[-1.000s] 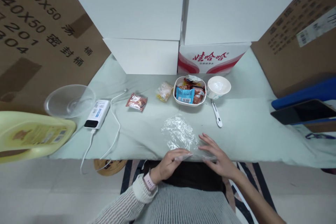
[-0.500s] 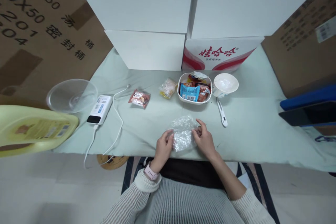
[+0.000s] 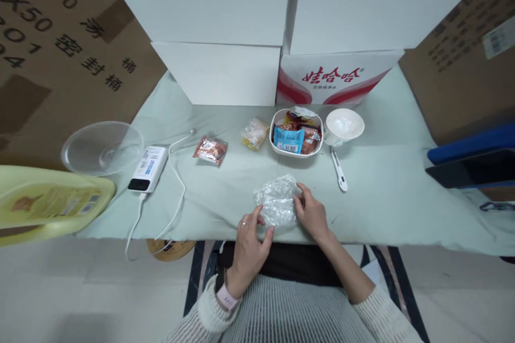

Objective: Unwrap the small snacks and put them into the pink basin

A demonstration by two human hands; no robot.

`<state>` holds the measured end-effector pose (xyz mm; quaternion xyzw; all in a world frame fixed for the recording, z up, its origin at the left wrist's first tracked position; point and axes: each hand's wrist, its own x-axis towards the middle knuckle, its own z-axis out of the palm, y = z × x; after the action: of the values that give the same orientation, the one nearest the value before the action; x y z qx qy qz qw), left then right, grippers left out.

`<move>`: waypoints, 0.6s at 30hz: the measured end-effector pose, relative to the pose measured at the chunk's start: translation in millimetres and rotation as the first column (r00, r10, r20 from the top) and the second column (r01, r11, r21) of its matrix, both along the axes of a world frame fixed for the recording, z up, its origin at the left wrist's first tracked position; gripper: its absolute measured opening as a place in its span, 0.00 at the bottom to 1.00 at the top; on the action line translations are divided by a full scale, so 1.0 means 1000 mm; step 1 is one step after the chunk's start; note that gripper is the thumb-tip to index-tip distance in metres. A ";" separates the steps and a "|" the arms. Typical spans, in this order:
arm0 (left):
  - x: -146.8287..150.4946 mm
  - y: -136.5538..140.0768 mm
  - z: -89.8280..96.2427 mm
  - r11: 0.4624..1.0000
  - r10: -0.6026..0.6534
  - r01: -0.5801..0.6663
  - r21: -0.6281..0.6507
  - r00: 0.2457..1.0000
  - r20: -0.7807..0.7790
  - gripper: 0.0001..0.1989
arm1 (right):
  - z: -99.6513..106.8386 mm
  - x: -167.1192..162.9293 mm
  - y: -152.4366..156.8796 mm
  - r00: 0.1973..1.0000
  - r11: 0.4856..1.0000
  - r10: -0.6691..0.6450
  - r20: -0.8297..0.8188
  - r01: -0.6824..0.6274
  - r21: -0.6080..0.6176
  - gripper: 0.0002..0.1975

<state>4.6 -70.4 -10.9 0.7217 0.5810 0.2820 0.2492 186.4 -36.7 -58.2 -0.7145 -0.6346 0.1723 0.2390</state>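
A crumpled clear plastic bag (image 3: 277,198) lies on the cloth-covered table in front of me. My left hand (image 3: 251,244) is at its lower left edge, thumb and fingers spread apart, holding nothing. At the bag's right edge is my right hand (image 3: 311,211), its fingers curled against the plastic. Beyond the bag stands a white bowl (image 3: 295,154) of packaged snacks, a blue packet (image 3: 288,141) on top. To its left lie a clear-and-yellow packet (image 3: 255,133) and a reddish-brown snack packet (image 3: 210,150).
A paper cup (image 3: 344,127) and a white utility knife (image 3: 339,170) are right of the bowl. A power bank (image 3: 148,170) with a white cable, a clear plastic bowl (image 3: 100,150) and a yellow jug (image 3: 52,201) stand left. White boxes (image 3: 217,75) wall the back.
My left hand has let go of the bag's left edge, opened and drawn back a little toward me. My right hand stays at the right edge.
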 end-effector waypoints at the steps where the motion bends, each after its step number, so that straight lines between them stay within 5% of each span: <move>1: 0.000 -0.001 -0.004 1.000 0.003 -0.003 -0.017 1.000 -0.003 0.25 | 0.000 0.001 -0.002 1.000 1.000 -0.013 -0.006 0.013 0.015 0.19; 9: 0.018 -0.001 -0.022 0.996 -0.039 0.046 -0.077 0.995 0.094 0.27 | -0.003 0.009 -0.015 0.993 0.988 -0.118 0.009 0.117 0.101 0.18; 18: 0.011 -0.008 -0.026 0.993 -0.115 0.114 0.036 0.993 0.017 0.21 | -0.006 0.010 -0.018 0.989 0.995 -0.010 0.145 -0.005 0.103 0.21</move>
<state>15.3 -78.4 -36.4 0.7554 0.5312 0.2840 0.2580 196.4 -54.4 -64.0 -0.7125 -0.6576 0.0866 0.2291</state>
